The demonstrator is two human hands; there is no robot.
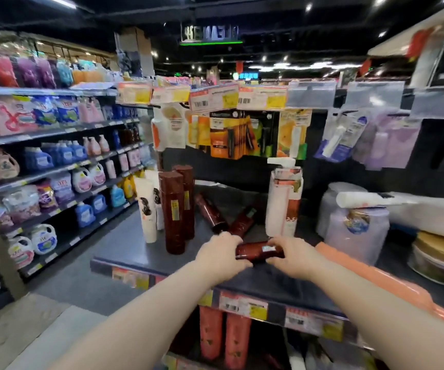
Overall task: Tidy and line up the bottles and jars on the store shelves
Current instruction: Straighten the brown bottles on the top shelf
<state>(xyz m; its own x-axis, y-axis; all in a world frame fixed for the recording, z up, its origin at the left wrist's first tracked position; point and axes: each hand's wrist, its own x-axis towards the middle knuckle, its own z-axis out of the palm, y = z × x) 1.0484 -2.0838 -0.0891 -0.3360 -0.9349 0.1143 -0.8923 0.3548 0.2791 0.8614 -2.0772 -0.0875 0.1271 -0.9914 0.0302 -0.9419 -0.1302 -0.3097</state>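
**Both hands on one tipped-over bottle, near the front edge**

Watching the head cam feed here. The left hand (221,255) and the right hand (293,256) each have fingers curled round one end of a dark red bottle (259,251). It's lying on its side close to the front edge of the shelf (124,252), roughly mid-width, label facing up.

Just behind it, two more fallen bottles (211,212) in the same glossy dark red lie at angles to each other. Toward the left edge stand two upright tall bottles (173,212), one behind the other, with white tubes (146,209) beside them. Toward the right sits a white pump bottle (285,201) in a torn-looking carton sleeve, then frosted plastic tubs (357,231); I can't tell what's in them.

The shelf top is flat, dark grey and matte, with price tags (242,305) along its front edge. Hanging packs (231,134) are above, and detergent jugs (39,158) line the aisle on the left.
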